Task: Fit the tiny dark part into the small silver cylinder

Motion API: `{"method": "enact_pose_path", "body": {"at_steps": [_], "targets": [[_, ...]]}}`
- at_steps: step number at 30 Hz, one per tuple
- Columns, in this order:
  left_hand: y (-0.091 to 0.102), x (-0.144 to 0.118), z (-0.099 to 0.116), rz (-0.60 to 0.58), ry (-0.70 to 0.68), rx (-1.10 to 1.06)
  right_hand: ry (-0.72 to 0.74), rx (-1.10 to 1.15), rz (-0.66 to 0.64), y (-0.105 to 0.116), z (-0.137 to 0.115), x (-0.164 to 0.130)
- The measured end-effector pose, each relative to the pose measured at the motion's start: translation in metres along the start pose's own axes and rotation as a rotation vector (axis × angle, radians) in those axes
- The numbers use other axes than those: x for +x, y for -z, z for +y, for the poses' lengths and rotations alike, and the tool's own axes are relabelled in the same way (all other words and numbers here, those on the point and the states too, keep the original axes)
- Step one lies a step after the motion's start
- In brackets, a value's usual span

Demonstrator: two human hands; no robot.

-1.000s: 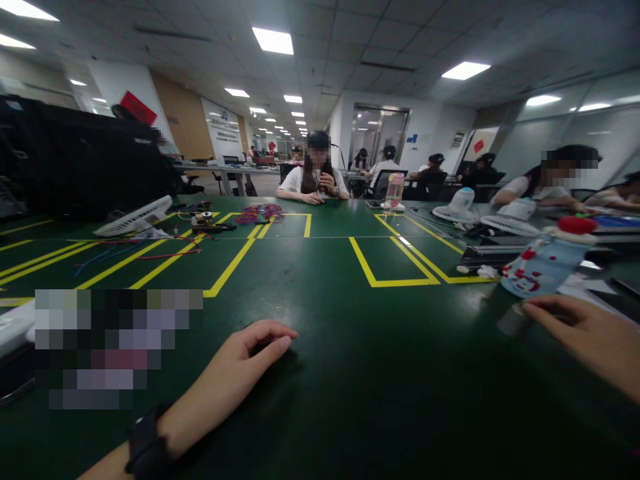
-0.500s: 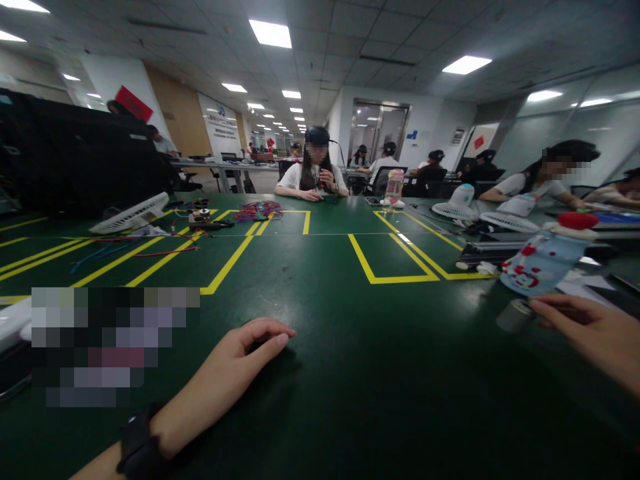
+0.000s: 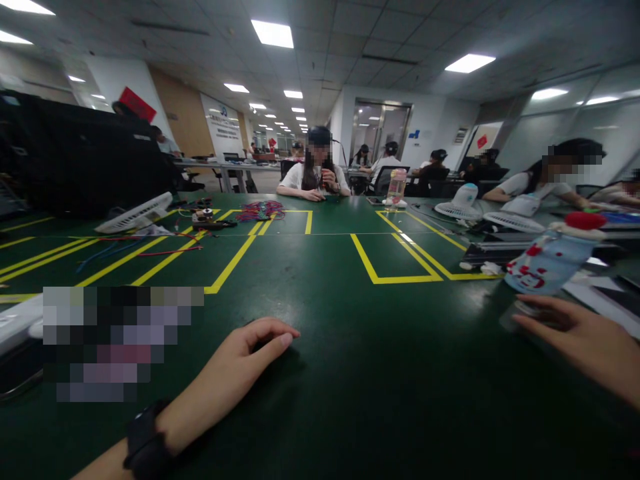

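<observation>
Two fingers (image 3: 534,301) of the right hand (image 3: 585,337), slightly parted, straddle the cylinder (image 3: 509,321) beside the bottle (image 3: 547,260), grip unclear, so a sideways nudge could tip it, while the left hand (image 3: 253,350) curls loosely, apparently empty.

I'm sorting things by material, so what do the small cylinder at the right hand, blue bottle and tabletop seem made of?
Small cylinder at the right hand: greyish, looks translucent, maybe plastic or glass; blur leaves it open.
Blue bottle: smooth, with printed figures, perhaps plastic or coated metal.
Tabletop: green, faintly glossy reflections, maybe laminate or rubber.
</observation>
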State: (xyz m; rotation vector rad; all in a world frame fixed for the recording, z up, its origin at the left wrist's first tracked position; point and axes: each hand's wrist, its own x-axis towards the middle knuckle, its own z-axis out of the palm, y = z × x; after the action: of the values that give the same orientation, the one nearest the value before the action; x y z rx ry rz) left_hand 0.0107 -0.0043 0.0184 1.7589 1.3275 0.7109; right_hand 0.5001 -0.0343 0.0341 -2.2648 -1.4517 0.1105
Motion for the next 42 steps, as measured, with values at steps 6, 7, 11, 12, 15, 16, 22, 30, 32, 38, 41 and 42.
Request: {"method": "enact_pose_path", "body": {"at_steps": [6,7,11,12,15,16,22,30,32,38,41,42], "targets": [[-0.002,0.001,-0.001,0.018,-0.039,0.044,0.539,0.207,0.023,-0.037,-0.091,-0.039],[-0.002,0.002,-0.002,0.020,-0.042,0.052,0.653,0.276,-0.043,-0.046,-0.114,-0.051],[-0.003,0.002,-0.004,0.032,-0.046,0.059,0.889,0.489,-0.319,-0.081,-0.192,-0.092],[-0.004,0.002,-0.003,0.045,-0.045,0.058,0.905,0.525,-0.358,-0.088,-0.202,-0.098],[-0.011,0.001,0.006,0.083,-0.091,0.077,0.846,0.614,-0.390,-0.106,-0.211,-0.105],[-0.015,0.001,0.011,0.087,-0.130,0.094,0.808,0.648,-0.395,-0.111,-0.210,-0.105],[-0.035,0.007,0.044,0.063,-0.330,0.162,0.720,0.747,-0.480,-0.122,-0.200,-0.100],[-0.034,0.012,0.049,0.131,-0.328,0.126,0.739,0.751,-0.501,-0.116,-0.203,-0.100],[-0.029,0.012,0.044,0.164,-0.320,0.118,0.746,0.707,-0.471,-0.114,-0.202,-0.101],[-0.031,0.014,0.012,0.024,-0.254,0.257,0.783,0.627,-0.391,-0.114,-0.201,-0.105],[-0.034,0.014,0.004,-0.010,-0.251,0.280,0.761,0.585,-0.312,-0.102,-0.187,-0.094],[-0.033,0.014,0.003,-0.017,-0.248,0.265,0.736,0.553,-0.270,-0.095,-0.176,-0.087]]}}
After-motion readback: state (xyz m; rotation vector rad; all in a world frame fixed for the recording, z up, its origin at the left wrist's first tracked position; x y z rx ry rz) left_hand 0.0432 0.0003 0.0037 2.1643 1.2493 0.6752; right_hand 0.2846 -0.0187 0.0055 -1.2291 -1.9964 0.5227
